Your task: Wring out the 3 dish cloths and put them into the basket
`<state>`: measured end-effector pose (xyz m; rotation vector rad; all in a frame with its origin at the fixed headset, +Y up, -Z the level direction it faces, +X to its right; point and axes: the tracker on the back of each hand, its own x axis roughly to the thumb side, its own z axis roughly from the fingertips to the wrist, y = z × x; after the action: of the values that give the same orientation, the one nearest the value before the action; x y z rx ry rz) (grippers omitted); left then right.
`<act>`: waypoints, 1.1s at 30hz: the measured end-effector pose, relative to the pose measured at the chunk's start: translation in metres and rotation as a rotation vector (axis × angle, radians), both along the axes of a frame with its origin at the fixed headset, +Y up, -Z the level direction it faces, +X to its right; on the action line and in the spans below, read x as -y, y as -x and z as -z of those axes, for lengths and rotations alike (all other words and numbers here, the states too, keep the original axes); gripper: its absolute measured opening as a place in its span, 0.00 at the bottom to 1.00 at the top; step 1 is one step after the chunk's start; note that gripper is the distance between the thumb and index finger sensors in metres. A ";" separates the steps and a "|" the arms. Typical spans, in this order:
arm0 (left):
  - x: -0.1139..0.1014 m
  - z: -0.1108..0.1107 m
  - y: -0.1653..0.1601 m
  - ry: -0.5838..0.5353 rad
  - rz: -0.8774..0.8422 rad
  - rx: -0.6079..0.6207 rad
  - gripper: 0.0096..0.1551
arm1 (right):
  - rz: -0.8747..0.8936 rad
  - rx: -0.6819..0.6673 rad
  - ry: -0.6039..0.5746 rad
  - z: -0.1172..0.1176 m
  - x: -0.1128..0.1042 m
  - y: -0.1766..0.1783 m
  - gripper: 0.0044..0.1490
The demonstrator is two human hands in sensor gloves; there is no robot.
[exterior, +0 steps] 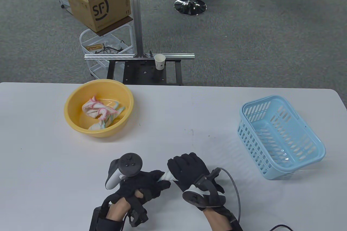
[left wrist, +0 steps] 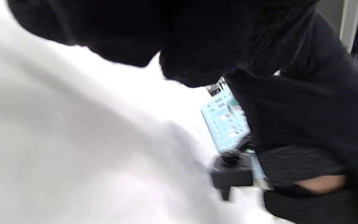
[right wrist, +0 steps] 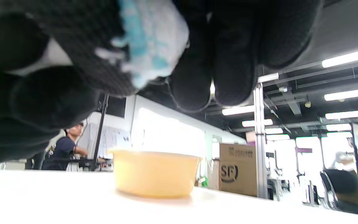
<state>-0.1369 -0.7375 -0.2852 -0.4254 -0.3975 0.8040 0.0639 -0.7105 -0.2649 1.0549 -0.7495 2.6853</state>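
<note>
Two hands in black sensor gloves meet near the front edge of a white tabletop [exterior: 189, 111]. Between them runs a twisted white dish cloth [exterior: 168, 176] with pale blue markings. The left hand [exterior: 143, 185] has its fingers curled around one end, and the right hand [exterior: 189, 171] has its fingers wrapped around the other, so only a short stretch of cloth shows between the two fists. In the right wrist view, a bunched bit of cloth pokes out between the curled fingers.

Further back on the left sits a yellow bowl [exterior: 73, 101], well apart from the hands, holding crumpled cloths [exterior: 101, 113] in white with pink and blue edging; how many is hard to tell. To the right stands a light blue slotted basket [exterior: 309, 160], also well apart from the hands.
</note>
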 end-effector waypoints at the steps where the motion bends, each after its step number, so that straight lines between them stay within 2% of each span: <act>1: -0.003 -0.001 -0.002 -0.077 0.080 -0.008 0.32 | -0.008 0.009 0.010 0.001 0.000 0.001 0.34; 7: -0.016 -0.008 -0.013 -0.353 0.377 -0.031 0.30 | -0.050 0.067 0.139 0.001 0.000 0.008 0.33; 14: -0.020 -0.014 -0.020 -0.545 0.546 -0.042 0.30 | 0.065 0.106 0.411 0.006 0.005 0.006 0.34; 16: -0.021 -0.016 -0.023 -0.628 0.579 -0.046 0.30 | 0.138 0.107 0.528 0.010 0.008 0.002 0.34; 31: -0.035 -0.030 -0.032 -0.849 0.543 -0.034 0.26 | 0.564 -0.013 1.046 0.030 0.031 -0.023 0.31; 33: -0.035 -0.029 -0.032 -0.840 0.549 -0.038 0.27 | 0.581 -0.011 1.055 0.030 0.033 -0.024 0.31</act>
<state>-0.1046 -0.7022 -0.2565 0.2674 -0.5123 0.0683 0.0876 -0.7432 -0.2952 0.4549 0.3476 2.0437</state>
